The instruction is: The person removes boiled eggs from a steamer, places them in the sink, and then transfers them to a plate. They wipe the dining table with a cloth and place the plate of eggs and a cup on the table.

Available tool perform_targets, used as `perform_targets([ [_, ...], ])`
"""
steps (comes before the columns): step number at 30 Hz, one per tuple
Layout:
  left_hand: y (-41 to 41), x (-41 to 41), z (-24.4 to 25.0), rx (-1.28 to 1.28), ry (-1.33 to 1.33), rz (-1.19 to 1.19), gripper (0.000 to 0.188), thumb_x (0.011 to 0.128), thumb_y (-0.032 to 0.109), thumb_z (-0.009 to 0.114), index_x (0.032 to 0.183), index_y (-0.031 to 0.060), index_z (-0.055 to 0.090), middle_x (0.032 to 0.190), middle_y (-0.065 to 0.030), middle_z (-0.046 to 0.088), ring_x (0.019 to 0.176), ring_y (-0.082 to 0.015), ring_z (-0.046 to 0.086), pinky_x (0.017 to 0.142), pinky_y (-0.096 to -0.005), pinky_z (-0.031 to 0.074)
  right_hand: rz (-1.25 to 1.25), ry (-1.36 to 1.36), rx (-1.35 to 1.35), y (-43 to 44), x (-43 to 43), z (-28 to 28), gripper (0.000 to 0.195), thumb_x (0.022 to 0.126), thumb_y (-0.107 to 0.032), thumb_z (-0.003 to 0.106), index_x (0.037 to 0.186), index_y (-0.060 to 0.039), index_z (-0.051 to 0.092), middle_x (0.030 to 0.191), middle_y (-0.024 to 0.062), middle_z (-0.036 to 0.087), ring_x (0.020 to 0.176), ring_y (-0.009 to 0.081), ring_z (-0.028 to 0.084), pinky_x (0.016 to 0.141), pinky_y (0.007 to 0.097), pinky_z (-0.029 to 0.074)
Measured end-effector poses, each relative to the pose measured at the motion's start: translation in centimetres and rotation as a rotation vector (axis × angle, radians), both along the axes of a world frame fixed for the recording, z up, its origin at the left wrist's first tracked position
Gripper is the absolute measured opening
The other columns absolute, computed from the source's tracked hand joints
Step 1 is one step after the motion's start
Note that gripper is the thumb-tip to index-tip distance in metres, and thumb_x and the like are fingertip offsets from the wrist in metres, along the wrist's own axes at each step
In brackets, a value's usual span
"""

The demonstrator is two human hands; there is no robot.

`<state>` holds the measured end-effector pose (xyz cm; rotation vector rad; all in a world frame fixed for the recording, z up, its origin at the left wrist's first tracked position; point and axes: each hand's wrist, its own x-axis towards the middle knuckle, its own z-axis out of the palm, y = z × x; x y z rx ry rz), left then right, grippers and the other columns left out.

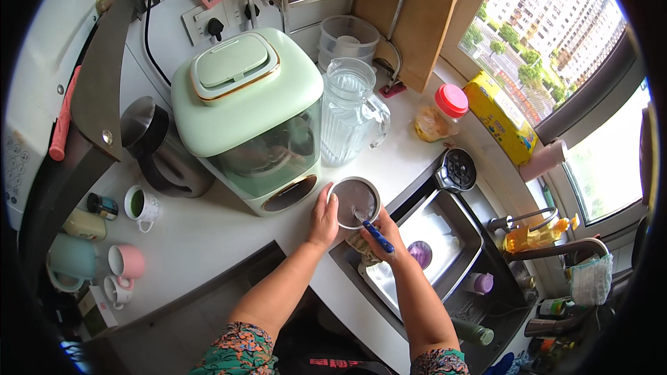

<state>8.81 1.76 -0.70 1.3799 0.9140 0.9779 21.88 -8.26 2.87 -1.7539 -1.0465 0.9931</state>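
A white-rimmed bowl or cup [350, 199] full of greyish-brown liquid is held between both hands above the counter corner by the sink. My left hand [324, 221] grips its left side, the thumb near the rim. Around the right side is my right hand [386, 234]. A spoon with a blue patterned handle [379, 237] stands in the liquid, and its handle leans out over my right hand. Below that hand lies a striped cloth [363, 248] at the sink's edge. A pale green countertop appliance [250, 94] with a dark window is just behind.
Right of the hands, the sink [471, 265] holds a metal basin [437, 229] with a purple item. A glass pitcher [346, 120] and a red-lidded jar [436, 114] stand behind. Leftward are a steel kettle [174, 161], a white mug [141, 205] and a pink mug [126, 262].
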Motion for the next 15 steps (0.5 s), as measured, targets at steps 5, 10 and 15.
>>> perform_targets([
  [5,-0.8,-0.3,-0.6,-0.213,-0.231,-0.029,0.049,0.099,0.034,0.037,0.136,0.0020,0.035,0.134,-0.0172,0.042,0.123,-0.0247,0.040,0.103,-0.0331,0.031,0.013,0.063,0.183,-0.4,-1.2,2.5,0.064,0.074,0.008,0.059,0.133,-0.0046,0.038,0.106,0.0080,0.059,0.095,0.0157,0.055,0.083,0.0295,0.046],
  [10,-3.2,-1.6,5.4,-0.515,-0.509,-0.121,0.051,0.100,0.036,0.039,0.139,0.0040,0.032,0.136,-0.0133,0.039,0.123,-0.0205,0.038,0.105,-0.0311,0.029,0.073,0.139,0.126,-2.1,-1.6,5.8,0.070,0.072,0.011,0.051,0.137,-0.0061,0.035,0.119,0.0080,0.054,0.107,0.0171,0.052,0.092,0.0307,0.041],
  [15,-5.5,-3.1,5.9,-0.490,-0.488,-0.141,0.048,0.100,0.030,0.041,0.140,0.0047,0.032,0.134,-0.0112,0.041,0.122,-0.0170,0.039,0.105,-0.0294,0.029,0.087,0.105,0.179,-4.5,-2.3,5.9,0.069,0.073,0.008,0.054,0.138,-0.0066,0.035,0.112,0.0084,0.058,0.100,0.0171,0.056,0.088,0.0299,0.044],
])
